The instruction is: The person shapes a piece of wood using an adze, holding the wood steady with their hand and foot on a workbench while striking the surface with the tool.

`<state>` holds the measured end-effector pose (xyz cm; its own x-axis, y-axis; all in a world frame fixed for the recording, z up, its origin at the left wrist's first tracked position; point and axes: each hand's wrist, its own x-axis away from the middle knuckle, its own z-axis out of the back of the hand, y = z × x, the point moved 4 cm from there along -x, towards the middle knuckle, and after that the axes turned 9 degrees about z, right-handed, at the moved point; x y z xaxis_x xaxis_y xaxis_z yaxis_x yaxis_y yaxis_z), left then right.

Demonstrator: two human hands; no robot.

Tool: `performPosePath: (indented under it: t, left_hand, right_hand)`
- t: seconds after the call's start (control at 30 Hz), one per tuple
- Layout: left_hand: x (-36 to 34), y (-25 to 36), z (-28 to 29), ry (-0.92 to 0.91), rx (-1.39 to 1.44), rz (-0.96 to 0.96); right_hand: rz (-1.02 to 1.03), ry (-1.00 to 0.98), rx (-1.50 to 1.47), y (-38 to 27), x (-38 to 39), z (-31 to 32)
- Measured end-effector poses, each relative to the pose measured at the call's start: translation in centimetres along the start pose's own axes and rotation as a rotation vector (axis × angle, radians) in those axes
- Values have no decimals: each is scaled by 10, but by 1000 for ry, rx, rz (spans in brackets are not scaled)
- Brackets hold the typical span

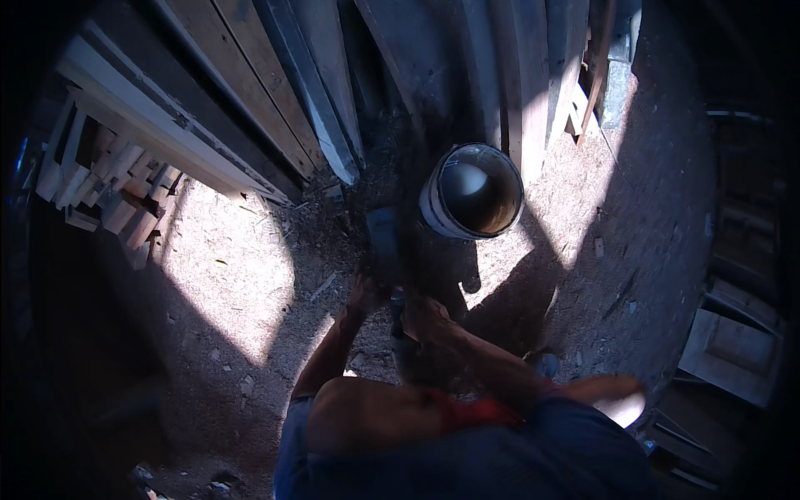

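Observation:
Both my arms reach down in front of me, close together over the shaded floor. My right hand [425, 318] looks closed around a dark, narrow, upright thing [398, 302]; its kind is lost in shadow. Just left of it is my left hand [362, 293], dim and blurred, so its fingers cannot be made out. Beyond my hands a dull grey, blocky shape [383, 233] shows in the dark; whether it joins what I hold I cannot tell. A round, light-walled bucket [429, 208] with a stained inside stands beyond and right of my hands, apart from them.
Long boards [308, 92] lean in a row along the far side. Stacked cut timber [125, 179] lies at the far left. Wood shavings [225, 267] cover the floor in sunlit patches. A framed panel [732, 354] and other pieces lie at the right edge.

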<state>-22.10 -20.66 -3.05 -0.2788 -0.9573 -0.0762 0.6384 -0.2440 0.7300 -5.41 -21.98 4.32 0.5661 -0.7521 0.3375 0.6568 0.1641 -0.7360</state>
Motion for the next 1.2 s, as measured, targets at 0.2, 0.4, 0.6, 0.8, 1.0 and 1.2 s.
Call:
performPosePath:
  t: [0.2, 0.4, 0.6, 0.8, 1.0, 1.2]
  left_hand:
    - [-104, 9, 32, -31, 181, 161]
    - [8, 50, 7, 163, -46, -9]
    - [-79, -2, 51, 51, -189, 55]
    - [-21, 25, 31, 112, -36, 117]
    - [-3, 12, 13, 137, -252, 81]
    - [-81, 22, 53, -190, -49, 330]
  right_hand:
    - [-467, -267, -604, 52, -79, 38]
    - [-117, -122, -90, -12, 23, 13]
    - [-40, -132, -26, 28, -74, 0]
    - [111, -105, -68, -2, -21, 20]
    - [-61, -234, 1, 12, -23, -6]
    - [-108, -205, 12, -10, -50, 44]
